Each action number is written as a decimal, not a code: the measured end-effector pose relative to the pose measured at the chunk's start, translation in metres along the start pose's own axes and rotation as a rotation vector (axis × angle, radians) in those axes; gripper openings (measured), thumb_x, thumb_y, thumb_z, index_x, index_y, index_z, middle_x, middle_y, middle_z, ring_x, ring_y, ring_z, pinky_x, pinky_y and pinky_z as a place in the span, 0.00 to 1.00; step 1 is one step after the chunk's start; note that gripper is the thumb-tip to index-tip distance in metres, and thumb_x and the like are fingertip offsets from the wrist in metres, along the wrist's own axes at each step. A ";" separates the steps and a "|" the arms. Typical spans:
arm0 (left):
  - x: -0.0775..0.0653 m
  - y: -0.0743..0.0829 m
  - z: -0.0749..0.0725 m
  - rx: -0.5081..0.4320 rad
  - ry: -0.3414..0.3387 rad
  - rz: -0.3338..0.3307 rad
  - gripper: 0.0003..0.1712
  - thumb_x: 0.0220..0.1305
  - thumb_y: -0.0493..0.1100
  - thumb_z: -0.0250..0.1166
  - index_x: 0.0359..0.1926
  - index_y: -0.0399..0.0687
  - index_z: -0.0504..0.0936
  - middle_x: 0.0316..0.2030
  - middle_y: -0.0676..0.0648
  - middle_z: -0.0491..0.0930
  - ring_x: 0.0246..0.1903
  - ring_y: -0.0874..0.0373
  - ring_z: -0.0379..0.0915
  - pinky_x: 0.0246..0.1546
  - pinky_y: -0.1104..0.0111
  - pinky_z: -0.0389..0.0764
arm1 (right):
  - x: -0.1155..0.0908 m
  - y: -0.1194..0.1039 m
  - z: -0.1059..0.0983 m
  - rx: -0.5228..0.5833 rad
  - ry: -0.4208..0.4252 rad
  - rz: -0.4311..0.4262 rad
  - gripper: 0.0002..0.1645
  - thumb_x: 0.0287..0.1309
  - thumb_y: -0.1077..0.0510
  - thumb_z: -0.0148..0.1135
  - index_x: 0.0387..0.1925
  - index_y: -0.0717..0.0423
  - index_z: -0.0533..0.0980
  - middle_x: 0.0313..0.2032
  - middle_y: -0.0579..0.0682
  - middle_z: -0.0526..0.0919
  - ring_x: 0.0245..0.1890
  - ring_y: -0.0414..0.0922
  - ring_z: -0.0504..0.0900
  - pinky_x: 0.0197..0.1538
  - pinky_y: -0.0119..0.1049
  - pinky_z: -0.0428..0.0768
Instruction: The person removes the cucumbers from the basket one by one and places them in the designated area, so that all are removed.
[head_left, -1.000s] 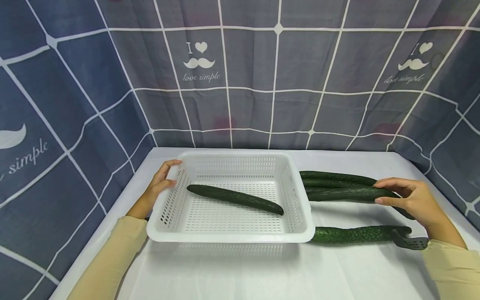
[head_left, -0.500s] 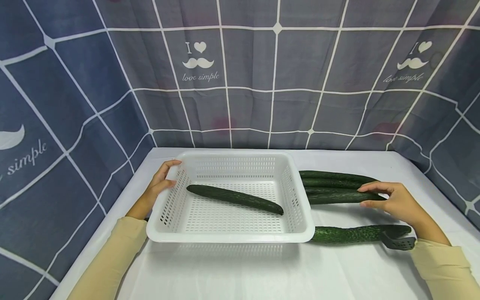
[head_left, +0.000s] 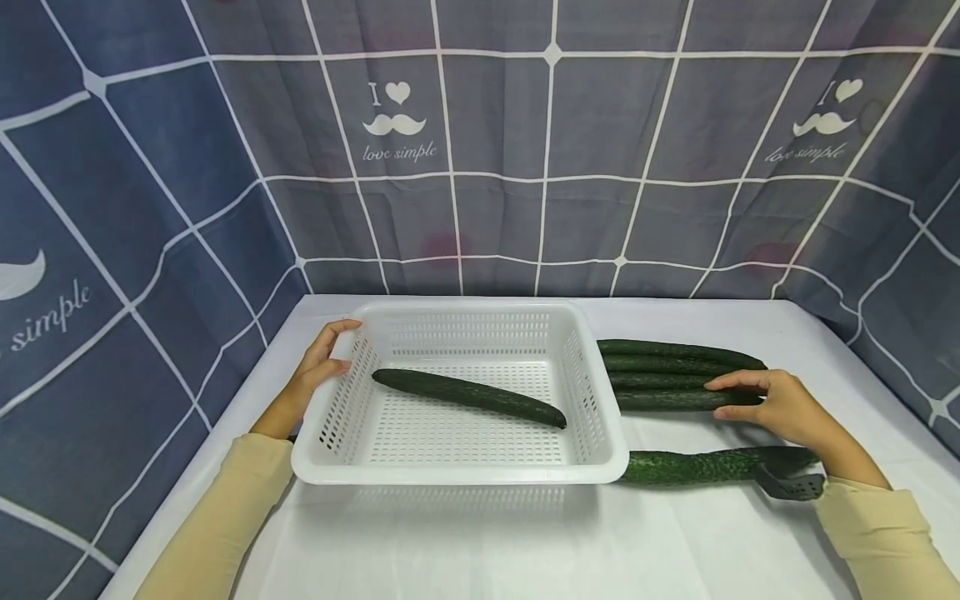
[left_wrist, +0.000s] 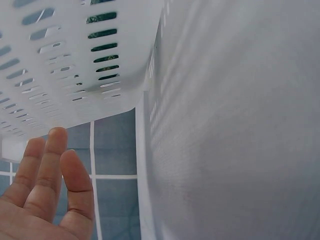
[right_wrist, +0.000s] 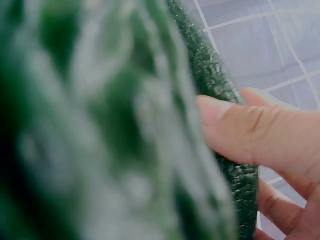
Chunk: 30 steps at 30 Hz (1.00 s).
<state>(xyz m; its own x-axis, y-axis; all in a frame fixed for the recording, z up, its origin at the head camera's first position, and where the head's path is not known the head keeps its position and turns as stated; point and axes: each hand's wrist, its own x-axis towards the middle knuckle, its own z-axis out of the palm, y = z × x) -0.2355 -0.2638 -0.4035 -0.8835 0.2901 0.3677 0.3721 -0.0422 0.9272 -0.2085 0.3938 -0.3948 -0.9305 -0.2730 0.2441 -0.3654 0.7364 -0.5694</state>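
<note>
My left hand (head_left: 309,379) rests at the left end of a white perforated plastic basket (head_left: 457,476). In the left wrist view its fingers (left_wrist: 49,175) are stretched out along the basket's end wall. One dark green cucumber (head_left: 469,398) lies slantwise inside. To the right of the basket, several cucumbers lie side by side, their left ends hidden by it. My right hand (head_left: 780,408) pinches the right end of the nearest cucumber (head_left: 660,401) in that row. In the right wrist view, my thumb (right_wrist: 235,125) lies against a cucumber (right_wrist: 205,65), with fingers on its far side.
A bumpier cucumber (head_left: 690,467) lies alone nearer the front, under my right wrist, partly behind the basket's corner. The white cloth (head_left: 450,550) covers the table. Grey checked curtains (head_left: 495,167) stand close at the back and both sides.
My right hand has moved left, drawing the nearest cucumber in straight beside the others in the row. My left hand and the basket have stayed in place.
</note>
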 end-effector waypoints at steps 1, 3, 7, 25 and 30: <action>0.000 0.000 0.000 0.003 0.000 0.001 0.34 0.65 0.29 0.46 0.69 0.57 0.71 0.65 0.47 0.69 0.57 0.56 0.73 0.48 0.67 0.83 | 0.000 0.001 0.000 0.003 -0.005 -0.012 0.19 0.52 0.63 0.84 0.47 0.55 0.90 0.44 0.21 0.83 0.45 0.19 0.77 0.43 0.21 0.76; 0.000 0.000 0.000 0.000 0.000 0.004 0.34 0.65 0.29 0.46 0.69 0.56 0.71 0.64 0.47 0.69 0.56 0.56 0.74 0.48 0.67 0.83 | 0.000 0.003 0.001 0.017 -0.005 -0.031 0.17 0.54 0.66 0.82 0.47 0.54 0.91 0.43 0.21 0.84 0.44 0.20 0.78 0.41 0.21 0.77; 0.001 -0.001 0.000 -0.013 -0.002 0.009 0.34 0.65 0.29 0.46 0.69 0.56 0.71 0.64 0.46 0.69 0.55 0.55 0.74 0.47 0.67 0.84 | 0.000 0.006 0.001 0.063 -0.012 -0.038 0.18 0.57 0.73 0.76 0.47 0.54 0.91 0.42 0.21 0.84 0.40 0.23 0.82 0.37 0.23 0.79; 0.001 -0.001 0.001 -0.057 0.001 0.040 0.35 0.64 0.27 0.45 0.68 0.55 0.72 0.62 0.46 0.71 0.54 0.56 0.75 0.47 0.68 0.85 | -0.015 -0.010 -0.011 0.363 -0.203 -0.109 0.19 0.66 0.77 0.65 0.55 0.62 0.86 0.51 0.34 0.89 0.46 0.34 0.89 0.44 0.28 0.86; -0.001 -0.001 0.000 -0.062 -0.014 0.041 0.36 0.64 0.26 0.45 0.69 0.56 0.72 0.64 0.47 0.70 0.57 0.56 0.73 0.49 0.67 0.83 | -0.025 -0.004 -0.013 0.456 -0.283 -0.148 0.23 0.66 0.79 0.62 0.58 0.63 0.84 0.54 0.39 0.89 0.49 0.36 0.89 0.46 0.31 0.87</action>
<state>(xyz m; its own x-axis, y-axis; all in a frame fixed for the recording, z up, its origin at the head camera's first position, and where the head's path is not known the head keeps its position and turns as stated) -0.2357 -0.2643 -0.4049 -0.8637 0.3005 0.4046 0.3888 -0.1134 0.9143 -0.1838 0.4057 -0.3887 -0.8159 -0.5548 0.1628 -0.4074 0.3519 -0.8427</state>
